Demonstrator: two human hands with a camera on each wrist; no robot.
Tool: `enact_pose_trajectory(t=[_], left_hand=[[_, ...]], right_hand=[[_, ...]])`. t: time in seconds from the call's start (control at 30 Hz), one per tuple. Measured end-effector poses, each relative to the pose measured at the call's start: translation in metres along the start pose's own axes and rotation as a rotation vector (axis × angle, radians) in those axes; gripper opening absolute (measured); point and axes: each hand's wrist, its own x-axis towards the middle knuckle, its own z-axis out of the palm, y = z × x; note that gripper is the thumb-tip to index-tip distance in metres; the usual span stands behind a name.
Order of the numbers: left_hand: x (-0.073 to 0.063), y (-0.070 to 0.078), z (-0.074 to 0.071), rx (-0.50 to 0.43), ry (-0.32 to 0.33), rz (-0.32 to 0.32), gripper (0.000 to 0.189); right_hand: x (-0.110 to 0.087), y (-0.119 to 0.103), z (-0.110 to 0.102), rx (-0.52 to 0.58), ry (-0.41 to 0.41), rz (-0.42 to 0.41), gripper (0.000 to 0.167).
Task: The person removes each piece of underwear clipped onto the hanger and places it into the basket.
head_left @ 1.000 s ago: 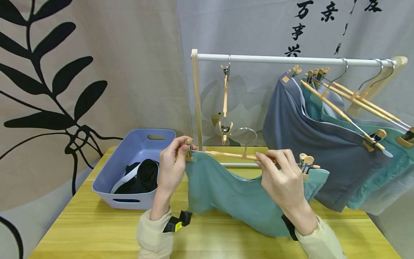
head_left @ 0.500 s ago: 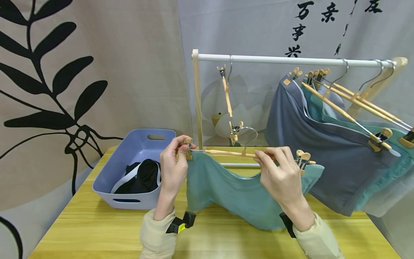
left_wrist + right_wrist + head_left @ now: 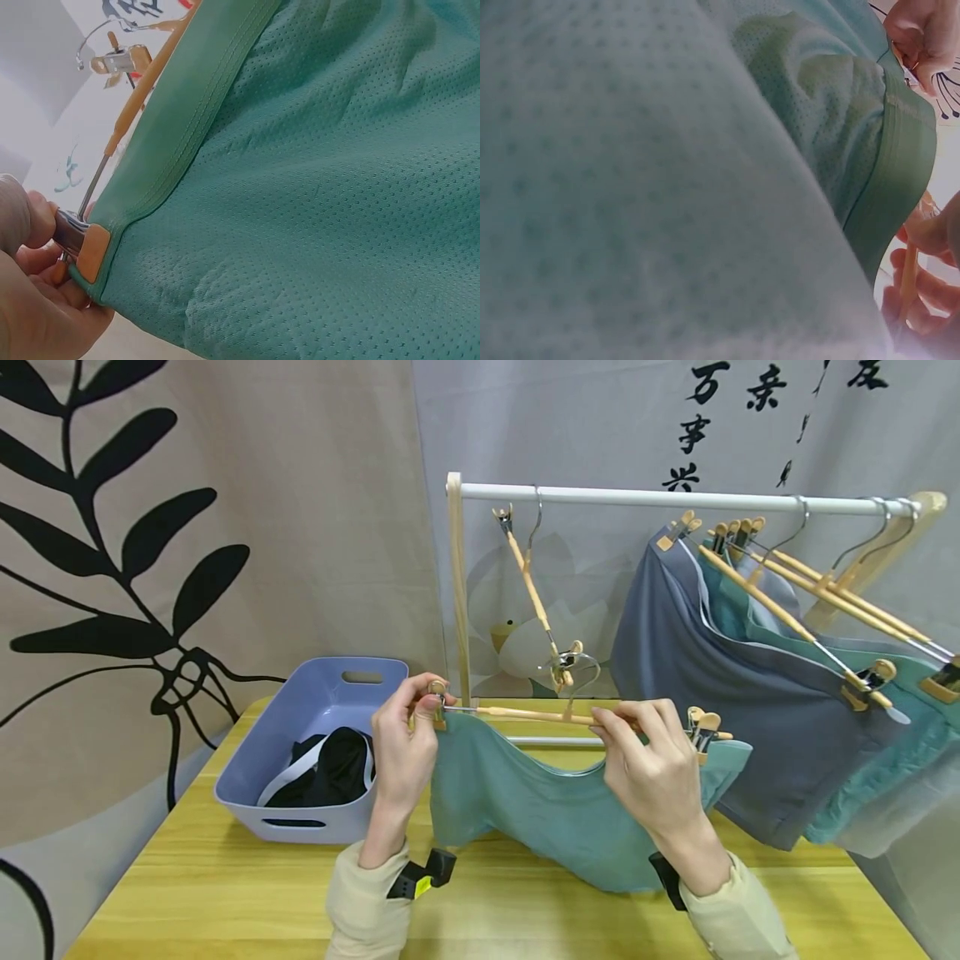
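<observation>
In the head view, my left hand [image 3: 405, 735] pinches the clip [image 3: 94, 253] at the left end of a wooden clip hanger [image 3: 525, 716]. My right hand [image 3: 652, 768] grips the hanger's bar just right of its metal hook. Teal mesh shorts [image 3: 525, 802] hang from the hanger, their waistband sagging between the end clips. Another clip [image 3: 705, 731] grips the waistband at the right end, beyond my right hand. The left wrist view shows the clip's orange pad on the waistband corner. Cloth covers most of the right wrist view, with my right fingers on the bar at its edge.
Behind stands a rack with a white rail [image 3: 600, 493]. An empty clip hanger [image 3: 528, 581] hangs at its left; blue-grey shorts [image 3: 675, 668] and other garments hang at the right. A blue basket [image 3: 247, 802] with a black, white-banded garment [image 3: 341, 768] sits left on the wooden table [image 3: 225, 902].
The empty hanger on the rail has swung round, its near end moving right. The held shorts' right end has shifted slightly left and up; both hands keep their grips.
</observation>
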Motion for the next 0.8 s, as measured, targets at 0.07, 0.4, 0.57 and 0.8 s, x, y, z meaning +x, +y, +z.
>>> enact_pose_trajectory(t=[0.07, 0.4, 0.57, 0.8], left_hand=[[-0.0003, 0.0005, 0.0, 0.001, 0.005, 0.0, 0.022], [-0.0019, 0.004, -0.0018, -0.021, 0.012, 0.002, 0.019], [-0.0023, 0.0054, -0.0029, -0.05, 0.012, -0.002, 0.014], [-0.0023, 0.006, -0.0043, -0.06, 0.02, 0.0, 0.013]], right_hand=[[0.0, -0.0004, -0.0004, 0.0, 0.001, 0.001, 0.021], [0.0002, -0.0027, -0.0021, -0.004, 0.016, -0.004, 0.022], [0.0004, -0.0036, -0.0018, -0.001, 0.041, -0.01, 0.021], [0.0004, -0.0047, -0.001, 0.006, 0.05, -0.012, 0.021]])
